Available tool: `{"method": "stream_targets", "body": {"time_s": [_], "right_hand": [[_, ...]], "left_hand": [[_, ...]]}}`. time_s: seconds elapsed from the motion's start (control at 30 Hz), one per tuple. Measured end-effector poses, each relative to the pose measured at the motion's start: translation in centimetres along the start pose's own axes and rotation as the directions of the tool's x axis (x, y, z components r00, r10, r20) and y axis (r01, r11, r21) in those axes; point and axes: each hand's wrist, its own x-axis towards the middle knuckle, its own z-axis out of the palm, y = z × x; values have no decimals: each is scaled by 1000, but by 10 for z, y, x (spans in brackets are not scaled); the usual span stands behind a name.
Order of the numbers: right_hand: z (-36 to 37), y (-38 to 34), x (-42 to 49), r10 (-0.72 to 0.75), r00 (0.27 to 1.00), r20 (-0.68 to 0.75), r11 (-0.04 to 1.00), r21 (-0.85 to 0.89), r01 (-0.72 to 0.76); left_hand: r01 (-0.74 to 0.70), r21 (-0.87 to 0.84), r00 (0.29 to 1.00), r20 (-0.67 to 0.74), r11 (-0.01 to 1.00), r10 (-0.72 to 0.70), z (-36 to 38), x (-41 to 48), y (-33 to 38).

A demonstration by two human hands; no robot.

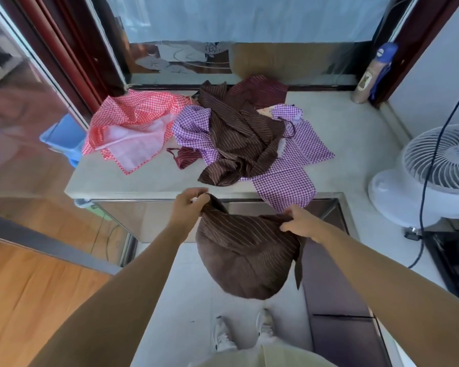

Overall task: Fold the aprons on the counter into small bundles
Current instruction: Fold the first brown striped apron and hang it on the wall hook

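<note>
a brown striped apron [244, 258] is held up in the air in front of the counter [149, 181], off its surface & over the floor. one end of its top edge is pinched by the left hand [190, 206], thumb & fingers curled onto a gathered corner. the other end is gripped by the right hand [301, 221], fingers clenched round a bunch of cloth. btwn the hands the fabric sags into a rounded pouch, w/ a strap hanging down at the right.

a loose heap is seen on the counter. a red gingham apron [133, 125] is at the left, partly turned to its pale lining. a second brown striped apron [239, 144] is crumpled in the middle over a purple gingham apron [289, 173], whose lower end overhangs the front edge near the right hand. a maroon apron [260, 88] is at the back by the glass. a white fan [440, 165] is stood at the right, w/ a black cable [432, 181] across it. a blue plastic stool [64, 139] is seen left of the counter, & white shoes [223, 337] on the floor below.
</note>
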Motion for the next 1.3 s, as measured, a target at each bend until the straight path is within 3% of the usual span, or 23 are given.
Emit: {"method": "stream_targets", "body": {"time_s": [0.07, 0.13, 0.2, 0.27, 0.37, 0.43, 0.47, 0.57, 0.67, 0.73, 0.8, 0.87, 0.93, 1.03, 1.17, 1.3], "right_hand": [[1, -18, -7, -194, 981, -15, 981, -11, 194], [8, -45, -14, -371, 921, 118, 928, 17, 372], [15, -70, -17, -384, 879, 282, 915, -9, 403], [17, -81, -16, -353, 885, 303, 935, 78, 347], [3, -83, -19, -255, 949, 187, 874, 465, 143], [-10, -76, -19, -251, 947, 199, 770, 634, 70], [-16, -73, -18, -280, 930, 237, 746, 664, 55], [-23, -64, -18, -296, 891, 343, 784, 621, 21], [-20, -60, -17, -359, 834, 419, 762, 648, 3], [-21, -59, -14, -342, 884, 320, 705, 709, 15], [-24, -53, -2, -255, 965, 64, 640, 759, 119], [-30, -41, 12, -126, 969, -213, 708, 665, 238], [-31, -33, 19, -111, 954, -277, 744, 614, 265], [-33, -32, 20, -172, 972, -161, 785, 573, 234], [-32, -41, 14, -164, 949, 268, 928, 368, 56], [-25, -47, 14, -140, 949, 283, 710, 697, -103]], "left_hand": [[-70, 22, 990, 126, 997, 67, 9, -3, 8], [-151, 55, 965, 224, 987, 136, 19, -5, 16], [-204, 96, 955, 238, 974, 176, 25, -4, 21], [-230, 90, 957, 202, 969, 208, 26, -3, 25], [-86, 28, 996, -25, 996, 87, 16, 2, 19], [60, 174, 989, -143, 983, -35, 5, 10, -1], [120, 243, 987, -131, 963, -90, 0, 12, -12], [162, 287, 964, 160, 944, -213, 7, 7, -26], [105, 196, 819, 540, 975, -197, 38, -8, -10], [54, 288, 794, 568, 956, -216, 55, -7, -10], [-57, 460, 896, 416, 886, -158, 59, 0, -15], [-89, 515, 983, 184, 852, -9, 54, 4, -16], [-107, 446, 992, 113, 889, 63, 47, 7, -8], [-39, 293, 948, 312, 955, -57, 41, 6, 6], [44, 256, 846, 505, 966, -173, 42, -3, 12], [130, 536, 701, 545, 834, -460, 34, -5, -3]]}}
